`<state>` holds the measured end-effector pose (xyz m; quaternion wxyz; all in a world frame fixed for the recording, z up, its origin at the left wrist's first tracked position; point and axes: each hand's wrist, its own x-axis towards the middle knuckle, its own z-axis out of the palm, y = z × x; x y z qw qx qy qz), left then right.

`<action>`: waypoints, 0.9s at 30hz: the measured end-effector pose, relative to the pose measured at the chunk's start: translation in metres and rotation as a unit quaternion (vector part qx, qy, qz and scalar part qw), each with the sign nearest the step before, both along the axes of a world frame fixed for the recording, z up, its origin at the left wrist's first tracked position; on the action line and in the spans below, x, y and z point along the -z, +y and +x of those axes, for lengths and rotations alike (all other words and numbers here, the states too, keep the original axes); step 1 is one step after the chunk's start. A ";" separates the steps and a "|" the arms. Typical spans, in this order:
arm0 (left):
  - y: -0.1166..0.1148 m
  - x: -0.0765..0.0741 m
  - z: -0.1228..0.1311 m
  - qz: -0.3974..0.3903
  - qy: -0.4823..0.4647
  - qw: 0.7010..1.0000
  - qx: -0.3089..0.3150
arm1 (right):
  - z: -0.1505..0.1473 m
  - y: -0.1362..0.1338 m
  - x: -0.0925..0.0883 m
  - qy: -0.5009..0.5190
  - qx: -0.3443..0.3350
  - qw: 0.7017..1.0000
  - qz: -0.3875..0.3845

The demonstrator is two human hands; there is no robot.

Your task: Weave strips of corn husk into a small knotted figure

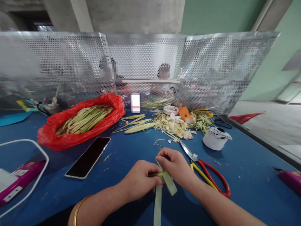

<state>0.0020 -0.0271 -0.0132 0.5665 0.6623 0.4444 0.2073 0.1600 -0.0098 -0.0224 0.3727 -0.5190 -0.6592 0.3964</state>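
Observation:
Low over the blue table, my left hand [143, 177] pinches a small bundle wrapped with a pale green strip [157, 204]. One end of the strip hangs down toward me, and a short folded end slants off to the right. Close beside it, my right hand [172, 164] is closed with thumb and forefinger on the strip's upper part. What lies inside the wrap is mostly hidden by my fingers. Scissors [188, 152] with red handles lie just right of my right hand, alongside a yellow-handled tool [204, 177].
A red plastic bag [80, 138] of dried green leaves stands at left, near a phone [89, 158]. Husk scraps [174, 125], a tape roll [170, 110] and a white spool [215, 139] sit ahead. A purple power strip [21, 179] with white cable lies left. Perforated metal panels [145, 56] close the back.

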 end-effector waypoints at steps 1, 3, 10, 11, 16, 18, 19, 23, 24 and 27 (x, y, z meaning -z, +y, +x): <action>-0.001 0.000 0.000 0.002 0.008 1.000 0.005 | 0.000 0.000 0.001 0.007 0.015 1.000 0.001; -0.003 -0.002 0.002 -0.001 0.026 0.999 0.027 | 0.001 0.000 0.001 0.036 0.066 0.997 0.023; -0.004 -0.005 0.004 -0.087 -0.008 0.994 0.068 | 0.006 0.007 -0.003 0.203 0.143 0.969 0.006; -0.003 -0.005 0.003 -0.091 -0.007 0.993 0.076 | 0.006 0.008 -0.003 0.222 0.147 0.964 -0.002; -0.001 -0.007 -0.002 -0.115 0.009 0.988 0.105 | 0.004 0.009 -0.002 0.275 0.159 0.948 -0.017; -0.001 -0.007 -0.002 -0.129 0.010 0.986 0.107 | 0.003 0.008 -0.002 0.278 0.153 0.948 -0.011; -0.001 -0.008 -0.002 -0.133 0.010 0.985 0.105 | 0.003 0.008 -0.002 0.281 0.153 0.947 -0.004; 0.000 -0.007 -0.002 -0.135 -0.004 0.986 0.093 | 0.003 0.007 -0.003 0.294 0.158 0.942 0.031; 0.000 -0.007 -0.002 -0.136 -0.011 0.987 0.089 | 0.003 0.007 -0.003 0.296 0.155 0.942 0.034; 0.001 -0.006 -0.001 -0.146 -0.027 0.987 0.065 | 0.002 0.005 -0.005 0.301 0.134 0.944 0.028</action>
